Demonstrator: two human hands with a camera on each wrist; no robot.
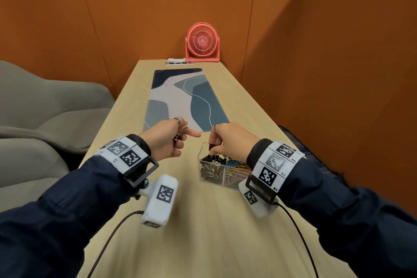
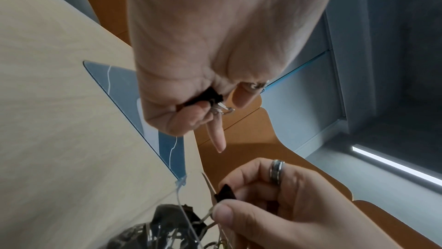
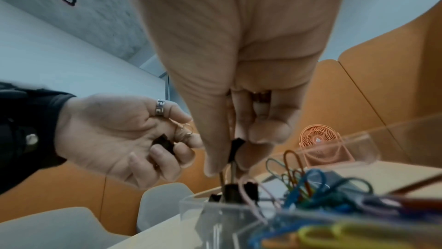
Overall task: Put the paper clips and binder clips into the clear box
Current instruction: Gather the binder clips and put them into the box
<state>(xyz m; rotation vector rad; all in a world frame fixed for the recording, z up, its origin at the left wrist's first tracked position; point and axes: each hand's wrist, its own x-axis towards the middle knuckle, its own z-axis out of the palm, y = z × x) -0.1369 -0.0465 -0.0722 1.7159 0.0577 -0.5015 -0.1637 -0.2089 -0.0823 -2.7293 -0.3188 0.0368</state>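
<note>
A clear box stands on the wooden table to the right of centre, holding black binder clips at its far left and coloured paper clips beside them. My right hand hovers right over the box and pinches a black binder clip between thumb and fingers. My left hand is raised left of the box, palm turned inward, gripping black binder clips with silver handles; its index finger points right.
A blue patterned desk mat lies beyond the hands. A coral desk fan and a small white item stand at the table's far end. Grey chairs line the left side. Orange walls enclose the table.
</note>
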